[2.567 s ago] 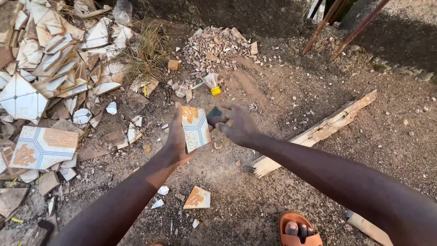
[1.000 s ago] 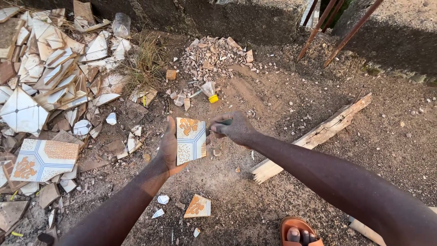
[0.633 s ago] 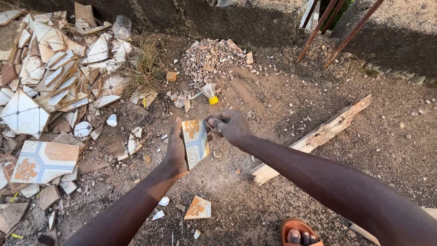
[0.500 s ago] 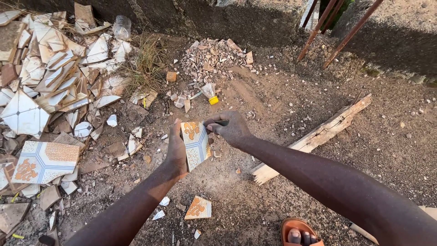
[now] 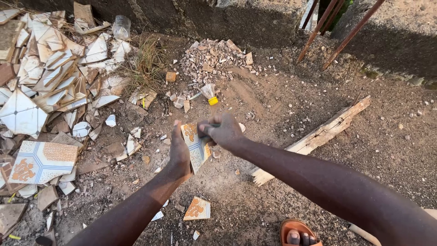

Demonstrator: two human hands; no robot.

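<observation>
Here the left hand (image 5: pixel 179 152) gripped a patterned tile piece (image 5: pixel 196 145) upright over the dirt while the right hand (image 5: pixel 221 130) clenched a small dark tool against its top edge, apparently mid-chipping; the next blow needed a steady hold.

Sunlit dirt ground (image 5: pixel 282 109), rough concrete wall (image 5: pixel 236 20) behind — broken tile heap (image 5: pixel 50 77) left, wooden plank (image 5: pixel 318 134) right

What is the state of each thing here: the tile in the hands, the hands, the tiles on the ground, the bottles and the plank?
Left hand: gripping the tile piece by its edge.
Right hand: closed around a dark tool at the tile's top.
Tile piece: broken, held on edge.
Tile pile: broken, heaped.
Patterned tile: lying flat.
Tile fragment: lying on the dirt.
Rubble heap: crushed small.
Yellow-capped bottle: lying down.
Clear bottle: crumpled.
Wooden plank: lying flat.
</observation>
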